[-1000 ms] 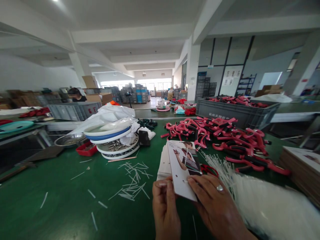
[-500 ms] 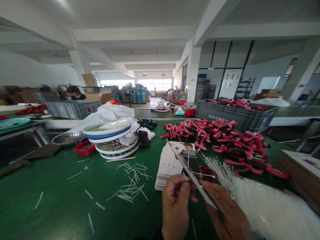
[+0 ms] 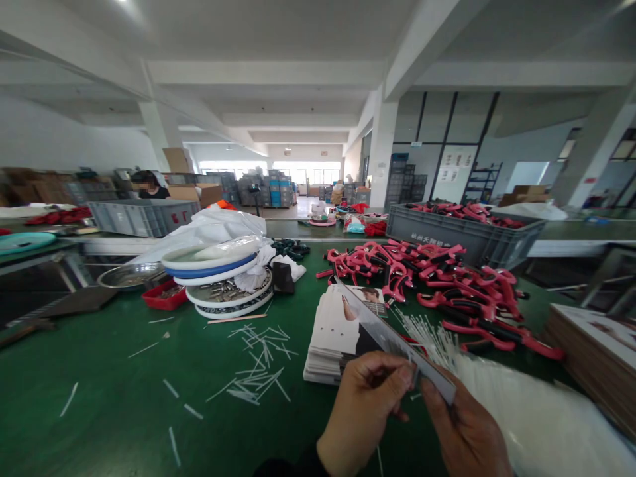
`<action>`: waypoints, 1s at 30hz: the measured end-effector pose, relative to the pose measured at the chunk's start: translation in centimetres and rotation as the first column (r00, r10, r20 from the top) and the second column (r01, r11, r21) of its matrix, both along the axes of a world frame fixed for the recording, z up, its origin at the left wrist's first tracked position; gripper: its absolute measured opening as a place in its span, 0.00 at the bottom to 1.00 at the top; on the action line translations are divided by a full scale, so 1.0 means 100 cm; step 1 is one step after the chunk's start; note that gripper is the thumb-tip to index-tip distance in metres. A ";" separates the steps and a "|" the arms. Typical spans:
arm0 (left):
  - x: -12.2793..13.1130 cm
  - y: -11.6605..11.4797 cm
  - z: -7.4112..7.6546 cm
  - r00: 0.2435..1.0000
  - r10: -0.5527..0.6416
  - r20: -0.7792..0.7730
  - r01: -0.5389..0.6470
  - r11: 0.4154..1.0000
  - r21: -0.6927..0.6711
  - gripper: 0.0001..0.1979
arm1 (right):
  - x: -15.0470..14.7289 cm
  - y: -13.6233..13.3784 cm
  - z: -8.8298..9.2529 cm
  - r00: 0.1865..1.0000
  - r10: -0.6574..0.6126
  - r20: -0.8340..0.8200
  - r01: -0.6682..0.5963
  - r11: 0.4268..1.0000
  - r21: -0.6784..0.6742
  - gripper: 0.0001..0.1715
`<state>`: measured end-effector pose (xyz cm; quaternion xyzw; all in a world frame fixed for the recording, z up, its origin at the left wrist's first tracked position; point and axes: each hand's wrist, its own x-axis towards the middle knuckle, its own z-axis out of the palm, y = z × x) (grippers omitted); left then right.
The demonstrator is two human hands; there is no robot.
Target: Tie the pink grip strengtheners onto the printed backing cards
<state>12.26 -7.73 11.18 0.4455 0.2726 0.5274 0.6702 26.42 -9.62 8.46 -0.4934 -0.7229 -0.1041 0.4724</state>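
My right hand point(image 3: 462, 434) grips a printed packaging card point(image 3: 392, 341) by its near end, tilted almost edge-on to me. My left hand point(image 3: 370, 397) is pinched at the card's near part, fingers closed on it or on a thin white tie I cannot make out. Just beyond lies a stack of the same white cards point(image 3: 335, 334) on the green table point(image 3: 124, 391). White plastic ties point(image 3: 430, 334) fan out to the right of the stack. A heap of red and black tools point(image 3: 447, 285) lies behind.
Cut white tie scraps point(image 3: 258, 364) litter the table centre. Stacked round trays point(image 3: 218, 275) under a plastic bag, a red tray point(image 3: 166, 297) and a metal bowl point(image 3: 126, 275) sit at left. A grey crate point(image 3: 462, 235) of red tools stands behind; brown card stacks point(image 3: 591, 351) at right. A person sits far left.
The card has turned from facing me to nearly edge-on and swung right. My left hand rose and moved right to pinch at it. The view shifted slightly right.
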 end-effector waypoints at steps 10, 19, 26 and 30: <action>-0.008 0.001 0.009 0.998 0.014 -0.058 -0.012 0.999 0.035 0.14 | 0.000 0.001 -0.003 0.999 0.015 0.031 -0.015 1.000 -0.006 0.18; -0.014 -0.004 -0.006 0.943 0.272 0.190 -0.268 0.962 -0.049 0.14 | -0.022 0.003 -0.010 0.934 -0.005 0.356 -0.059 0.984 0.169 0.26; -0.063 -0.007 -0.014 0.904 0.379 -0.197 -0.367 0.925 0.096 0.11 | -0.043 0.007 -0.010 0.869 -0.070 0.491 -0.017 0.985 0.170 0.26; -0.086 0.004 -0.020 0.742 0.435 -0.511 -0.364 0.901 0.238 0.09 | -0.049 0.012 -0.017 0.859 -0.019 0.512 -0.053 0.991 0.126 0.22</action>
